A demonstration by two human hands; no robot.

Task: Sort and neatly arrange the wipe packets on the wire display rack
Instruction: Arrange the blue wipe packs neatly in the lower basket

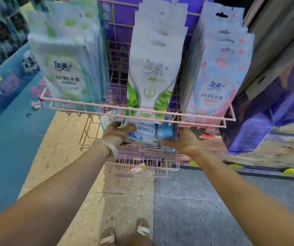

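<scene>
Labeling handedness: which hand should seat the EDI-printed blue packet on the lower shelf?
Probably left. The left hand already grips the EDI-printed blue packet; the right hand holds the darker blue packet beside it.

A pink wire display rack (137,110) carries three hanging rows of wipe packets — green-and-white packets (66,68) on the left, white aloe-print packets (154,68) in the middle, pink floral packets (217,82) on the right. On a lower tier lie blue wipe packets (142,134); the bottom wire shelf (160,167) holds a small price tag (137,168).
</scene>
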